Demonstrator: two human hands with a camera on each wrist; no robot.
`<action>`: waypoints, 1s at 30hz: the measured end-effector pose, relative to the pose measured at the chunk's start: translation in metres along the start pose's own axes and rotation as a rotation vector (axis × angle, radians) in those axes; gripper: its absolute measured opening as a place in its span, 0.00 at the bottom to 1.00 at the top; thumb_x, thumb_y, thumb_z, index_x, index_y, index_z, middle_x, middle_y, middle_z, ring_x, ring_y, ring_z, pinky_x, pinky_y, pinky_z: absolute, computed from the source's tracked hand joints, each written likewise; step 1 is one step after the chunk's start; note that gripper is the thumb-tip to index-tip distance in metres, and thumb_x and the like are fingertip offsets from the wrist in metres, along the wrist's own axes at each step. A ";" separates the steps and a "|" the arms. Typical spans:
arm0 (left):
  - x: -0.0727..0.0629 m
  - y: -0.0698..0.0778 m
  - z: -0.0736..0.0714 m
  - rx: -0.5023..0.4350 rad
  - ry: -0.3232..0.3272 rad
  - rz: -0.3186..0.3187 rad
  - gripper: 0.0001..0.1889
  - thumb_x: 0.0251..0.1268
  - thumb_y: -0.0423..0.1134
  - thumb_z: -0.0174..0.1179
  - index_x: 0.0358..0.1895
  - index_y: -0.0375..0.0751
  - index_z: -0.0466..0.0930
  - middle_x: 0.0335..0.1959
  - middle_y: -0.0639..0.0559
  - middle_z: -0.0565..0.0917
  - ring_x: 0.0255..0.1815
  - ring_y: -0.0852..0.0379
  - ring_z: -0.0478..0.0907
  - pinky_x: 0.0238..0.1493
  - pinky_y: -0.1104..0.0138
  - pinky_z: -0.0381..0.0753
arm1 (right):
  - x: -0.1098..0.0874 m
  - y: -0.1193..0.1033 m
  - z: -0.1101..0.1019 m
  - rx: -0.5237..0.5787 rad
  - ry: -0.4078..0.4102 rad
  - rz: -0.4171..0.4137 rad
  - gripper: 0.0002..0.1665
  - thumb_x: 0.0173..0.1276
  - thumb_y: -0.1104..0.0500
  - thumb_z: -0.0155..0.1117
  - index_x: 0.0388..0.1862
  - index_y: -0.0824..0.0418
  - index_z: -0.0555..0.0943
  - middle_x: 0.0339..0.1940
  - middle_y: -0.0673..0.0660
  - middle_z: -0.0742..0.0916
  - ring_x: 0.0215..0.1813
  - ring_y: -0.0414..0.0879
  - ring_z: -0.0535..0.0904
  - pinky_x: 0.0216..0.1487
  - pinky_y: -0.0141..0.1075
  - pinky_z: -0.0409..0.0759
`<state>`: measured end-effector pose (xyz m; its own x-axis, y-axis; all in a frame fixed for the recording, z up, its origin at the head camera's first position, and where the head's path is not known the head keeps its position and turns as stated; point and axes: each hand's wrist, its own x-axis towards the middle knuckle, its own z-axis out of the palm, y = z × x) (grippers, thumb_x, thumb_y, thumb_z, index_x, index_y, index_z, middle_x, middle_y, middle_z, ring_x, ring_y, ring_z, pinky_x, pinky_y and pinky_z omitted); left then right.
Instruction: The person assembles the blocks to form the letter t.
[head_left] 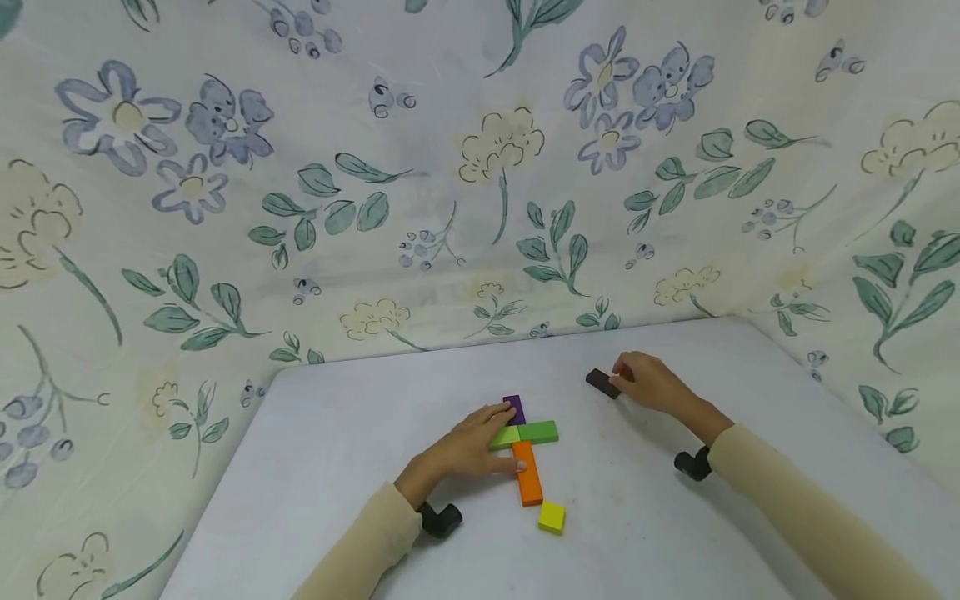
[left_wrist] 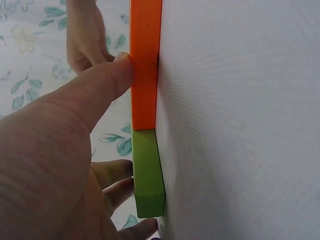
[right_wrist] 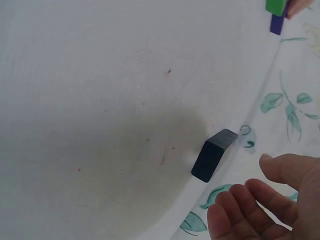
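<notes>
My left hand (head_left: 467, 442) lies over a cluster of flat blocks. Its thumb touches the orange block (head_left: 529, 483), while the fingers reach across the light green block (head_left: 506, 436) to the purple block (head_left: 518, 410). In the left wrist view, the thumb is against the orange block (left_wrist: 145, 90) and fingers are behind the light green block (left_wrist: 147, 172). A green block (head_left: 540, 431) extends right from the cluster. My right hand (head_left: 648, 383) is beside a black block (head_left: 601, 382); in the right wrist view, a gap separates its loosely bent fingers from the black block (right_wrist: 209, 159).
A yellow square block (head_left: 552, 517) sits just below the orange block's near end. All the blocks are on a white table (head_left: 637, 517). Behind the table's far edge hangs a floral-patterned cloth (head_left: 450, 167). Each wrist wears a black device (head_left: 441, 521).
</notes>
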<state>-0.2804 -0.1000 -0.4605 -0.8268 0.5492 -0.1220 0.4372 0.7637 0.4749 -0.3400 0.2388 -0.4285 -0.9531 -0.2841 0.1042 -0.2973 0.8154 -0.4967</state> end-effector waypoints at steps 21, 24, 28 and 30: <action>-0.002 0.003 -0.003 -0.030 0.002 0.001 0.47 0.62 0.63 0.64 0.80 0.49 0.55 0.82 0.53 0.53 0.82 0.45 0.50 0.79 0.45 0.55 | 0.031 0.022 0.025 -0.054 -0.132 0.079 0.25 0.68 0.52 0.69 0.52 0.71 0.79 0.47 0.64 0.84 0.44 0.51 0.79 0.44 0.42 0.82; -0.003 0.004 -0.002 -0.033 0.003 0.005 0.47 0.62 0.63 0.64 0.80 0.49 0.55 0.82 0.52 0.53 0.82 0.45 0.50 0.79 0.45 0.54 | 0.032 0.021 0.025 -0.056 -0.137 0.094 0.24 0.67 0.53 0.69 0.51 0.71 0.79 0.46 0.64 0.84 0.45 0.51 0.79 0.46 0.44 0.83; -0.003 0.004 0.000 -0.020 0.004 0.002 0.47 0.62 0.63 0.63 0.80 0.49 0.55 0.82 0.52 0.53 0.82 0.45 0.50 0.79 0.44 0.54 | 0.032 0.018 0.024 -0.063 -0.147 0.108 0.23 0.67 0.55 0.69 0.51 0.72 0.79 0.45 0.64 0.85 0.44 0.51 0.80 0.47 0.45 0.83; -0.002 0.004 0.000 -0.013 0.005 0.001 0.47 0.62 0.64 0.63 0.80 0.49 0.54 0.82 0.52 0.53 0.82 0.45 0.50 0.79 0.44 0.54 | 0.032 0.017 0.024 -0.066 -0.147 0.112 0.22 0.67 0.55 0.69 0.51 0.72 0.79 0.45 0.64 0.85 0.44 0.50 0.80 0.48 0.44 0.83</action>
<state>-0.2768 -0.0984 -0.4588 -0.8279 0.5484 -0.1175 0.4333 0.7585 0.4867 -0.3742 0.2314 -0.4538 -0.9635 -0.2563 -0.0778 -0.1975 0.8760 -0.4401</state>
